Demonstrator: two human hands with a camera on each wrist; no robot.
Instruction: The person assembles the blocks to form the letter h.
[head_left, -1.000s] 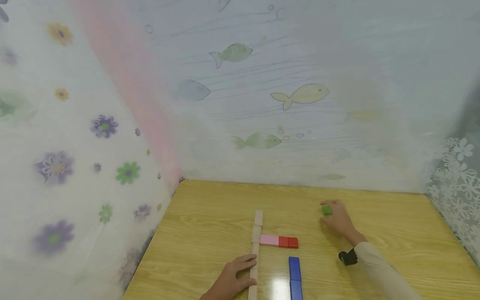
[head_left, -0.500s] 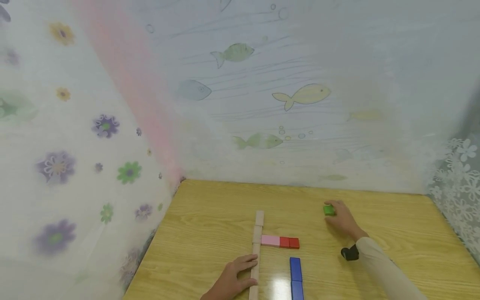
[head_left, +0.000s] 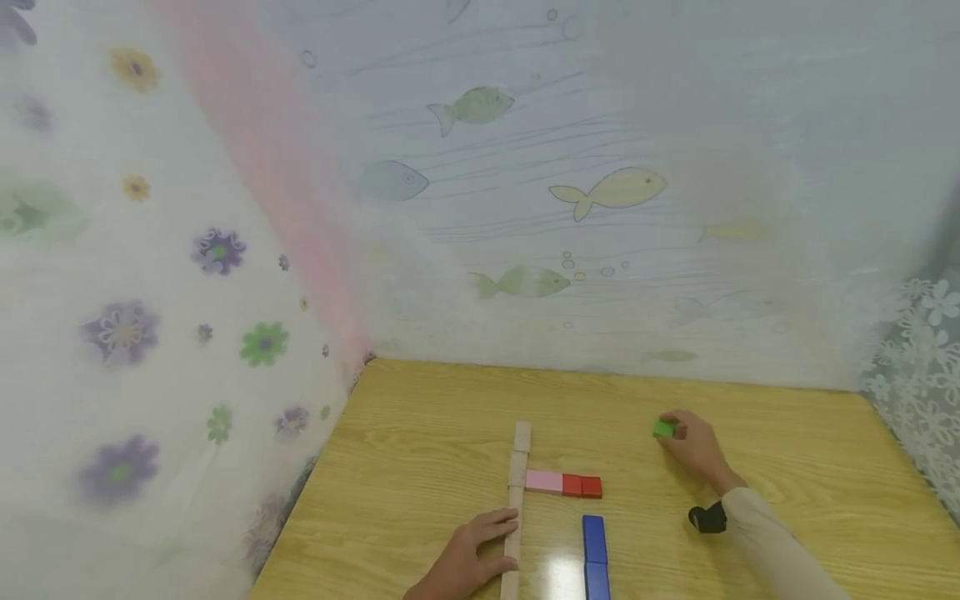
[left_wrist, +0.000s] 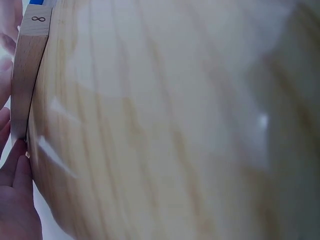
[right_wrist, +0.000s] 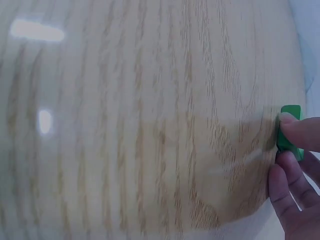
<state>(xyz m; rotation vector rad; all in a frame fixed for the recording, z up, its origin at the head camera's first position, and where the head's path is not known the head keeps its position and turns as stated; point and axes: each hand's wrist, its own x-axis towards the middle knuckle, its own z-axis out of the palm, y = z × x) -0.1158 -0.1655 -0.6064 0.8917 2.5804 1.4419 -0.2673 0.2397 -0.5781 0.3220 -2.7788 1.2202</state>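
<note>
A green block (head_left: pixel 663 428) is pinched between the thumb and fingers of my right hand (head_left: pixel 696 448), over the right part of the table. The right wrist view shows the thumb on one face of the green block (right_wrist: pixel 290 131) and fingers below it. My left hand (head_left: pixel 472 554) lies against a row of plain wooden blocks (head_left: pixel 519 468), its fingers stretched out and touching the row's left side. A dark figure 8 is printed on the end of one wooden block (left_wrist: pixel 34 65) in the left wrist view.
A pink block (head_left: pixel 543 482) and two red blocks (head_left: pixel 582 486) extend rightward from the wooden row. Nearer stand two blue blocks (head_left: pixel 595 542), end to end. The wood-grain table (head_left: pixel 420 408) meets fish-patterned sheeting (head_left: pixel 480 333) at its back edge.
My right hand has shifted slightly right and nearer with the green block, which is turned a little. My left hand stays on the wooden row. The head view has shifted a little.
</note>
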